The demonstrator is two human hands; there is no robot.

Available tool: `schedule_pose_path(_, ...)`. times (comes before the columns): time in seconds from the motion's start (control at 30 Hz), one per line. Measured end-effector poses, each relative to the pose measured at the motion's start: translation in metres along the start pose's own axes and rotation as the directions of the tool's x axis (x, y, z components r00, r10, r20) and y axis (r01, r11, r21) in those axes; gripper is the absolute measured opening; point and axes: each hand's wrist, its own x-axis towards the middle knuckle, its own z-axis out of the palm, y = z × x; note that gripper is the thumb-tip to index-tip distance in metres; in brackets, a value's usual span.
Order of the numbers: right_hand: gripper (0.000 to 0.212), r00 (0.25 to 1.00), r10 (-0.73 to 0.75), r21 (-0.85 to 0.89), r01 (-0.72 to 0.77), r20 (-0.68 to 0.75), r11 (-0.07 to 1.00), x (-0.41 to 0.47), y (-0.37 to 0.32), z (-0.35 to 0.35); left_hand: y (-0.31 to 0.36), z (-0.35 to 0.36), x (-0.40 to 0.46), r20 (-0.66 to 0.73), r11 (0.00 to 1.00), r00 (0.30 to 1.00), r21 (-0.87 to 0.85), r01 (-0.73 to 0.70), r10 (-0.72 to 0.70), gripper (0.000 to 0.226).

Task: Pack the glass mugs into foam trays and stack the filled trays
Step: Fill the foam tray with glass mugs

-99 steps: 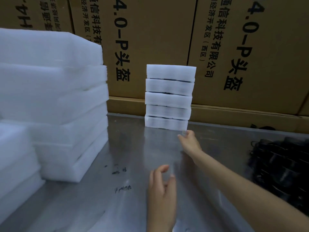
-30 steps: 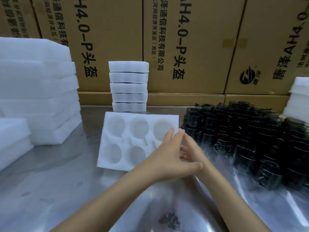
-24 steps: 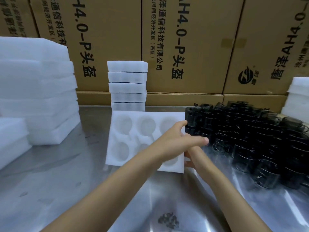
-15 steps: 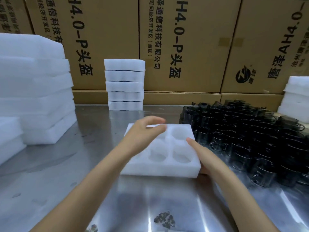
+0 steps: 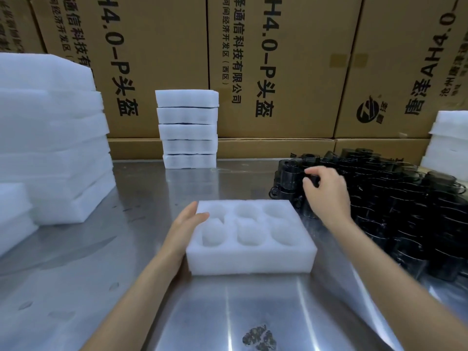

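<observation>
Head view: empty six-pocket foam tray (image 5: 250,259)

A white six-pocket foam tray (image 5: 250,257) is lying mid-worktop (image 5: 101,274). Dark glass mugs (image 5: 405,211) are crowding its right; a five-high stack of white foam trays (image 5: 187,129) is standing behind it, tall brown cardboard boxes (image 5: 278,59) further back, large white foam slabs (image 5: 50,138) sitting left.

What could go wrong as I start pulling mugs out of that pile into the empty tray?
1. The dark glass mugs stand crowded and touching; lifting the one that the right hand reaches for could knock its neighbours over.
2. The foam tray is light on smooth metal, steadied only by the left hand at its side, so it may slide.
</observation>
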Motion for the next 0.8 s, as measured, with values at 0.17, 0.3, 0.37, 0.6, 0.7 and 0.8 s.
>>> schedule_pose_path(0.17, 0.039, 0.980, 0.095, -0.408, -0.015, 0.176, 0.913, 0.047, 0.019, 0.005, -0.005, -0.002, 0.001, -0.015, 0.998, 1.000, -0.050, -0.026, 0.025, 0.042)
schedule_pose_path(0.3, 0.029, 0.972, 0.095, -0.653, 0.071, 0.215, 0.754, 0.050, 0.033, 0.009, -0.008, -0.001, 0.000, -0.034, 0.997, 0.998, -0.051, -0.059, 0.057, 0.041)
schedule_pose_path(0.37, 0.022, 0.980, 0.057, -0.680, 0.089, 0.190, 0.728, 0.052, 0.037, 0.009, -0.007, 0.000, -0.001, -0.029, 0.996, 0.997, -0.044, -0.073, 0.071, 0.041)
schedule_pose_path(0.6, 0.022, 0.995, 0.051, -0.200, -0.067, -0.082, 0.978, 0.037, 0.017, -0.007, -0.014, 0.004, 0.005, 0.012, 0.994, 0.994, 0.023, -0.105, 0.104, 0.040)
schedule_pose_path(0.7, 0.027, 0.997, -0.043, 0.127, 0.051, -0.061, 0.991, 0.018, -0.012, -0.009, -0.014, 0.007, 0.004, 0.003, 0.992, 0.993, 0.042, -0.119, 0.119, 0.042)
schedule_pose_path(0.8, 0.034, 0.989, -0.029, 0.536, -0.055, 0.148, 0.842, -0.005, -0.052, 0.000, -0.013, 0.009, 0.002, -0.008, 0.989, 0.990, 0.059, -0.137, 0.138, 0.042)
